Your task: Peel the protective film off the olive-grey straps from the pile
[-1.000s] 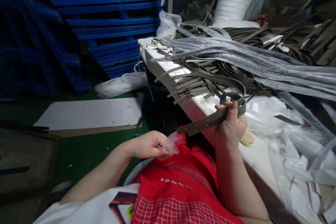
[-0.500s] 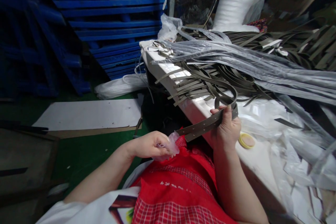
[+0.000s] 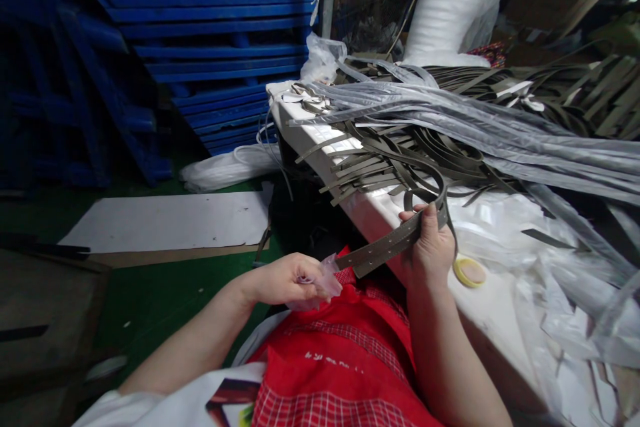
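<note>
My right hand is closed around dark grey-green straps with a row of small holes or studs. The straps loop up over its fingers, and two flat ends stretch left towards my other hand. My left hand, in front of the red apron, is closed on a crumpled piece of thin clear plastic film. One strap end meets the edge of that film; whether it lies inside is hard to make out. Beyond my right hand, many similar straps spread over the white-covered table.
Long plastic-wrapped strips lie across the table, with a yellow-rimmed roll of tape near its front edge. A white foam roll stands behind. Blue stacked pallets rise at the left. A white board lies on the green floor.
The strap ends have shifted slightly down and left, and the loop above my right hand has sunk a little. Both hands keep their hold; the view has tilted slightly.
</note>
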Motion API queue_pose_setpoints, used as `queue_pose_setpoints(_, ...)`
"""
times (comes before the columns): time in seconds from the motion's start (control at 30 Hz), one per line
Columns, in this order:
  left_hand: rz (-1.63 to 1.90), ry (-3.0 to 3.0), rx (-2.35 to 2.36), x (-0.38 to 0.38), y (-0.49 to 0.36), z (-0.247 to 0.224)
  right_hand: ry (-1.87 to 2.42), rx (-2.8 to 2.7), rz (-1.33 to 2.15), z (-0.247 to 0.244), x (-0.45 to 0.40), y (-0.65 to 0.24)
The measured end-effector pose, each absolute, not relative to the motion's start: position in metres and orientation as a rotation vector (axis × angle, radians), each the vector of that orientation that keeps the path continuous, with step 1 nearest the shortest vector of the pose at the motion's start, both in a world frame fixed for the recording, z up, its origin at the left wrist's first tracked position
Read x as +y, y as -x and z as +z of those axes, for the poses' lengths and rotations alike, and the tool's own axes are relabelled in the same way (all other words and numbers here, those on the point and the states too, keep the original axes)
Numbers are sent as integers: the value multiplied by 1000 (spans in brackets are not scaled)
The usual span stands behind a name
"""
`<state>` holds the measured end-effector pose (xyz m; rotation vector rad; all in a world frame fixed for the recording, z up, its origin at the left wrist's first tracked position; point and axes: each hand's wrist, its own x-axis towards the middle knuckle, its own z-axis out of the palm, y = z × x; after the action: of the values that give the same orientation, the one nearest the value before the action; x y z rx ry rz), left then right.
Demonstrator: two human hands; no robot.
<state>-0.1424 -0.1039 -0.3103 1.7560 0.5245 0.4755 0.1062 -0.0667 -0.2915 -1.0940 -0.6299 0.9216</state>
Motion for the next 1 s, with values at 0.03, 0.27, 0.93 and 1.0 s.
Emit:
queue_pose_setpoints(0.03, 472, -1750, 520, -104, 141, -310, 1105, -637, 923, -292, -66, -105)
queue_pose_setpoints(0.27, 435, -1763, 562, -103, 140, -309, 1105, -635, 817, -295, -68, -101)
queue_pose_setpoints(0.93, 412, -1800, 613, -103, 142, -310, 1147, -889, 1086, -305, -83, -81)
queue_pose_setpoints(1.0, 421, -1834, 637, -101, 142, -311, 1152, -1103, 1212, -310, -84, -81)
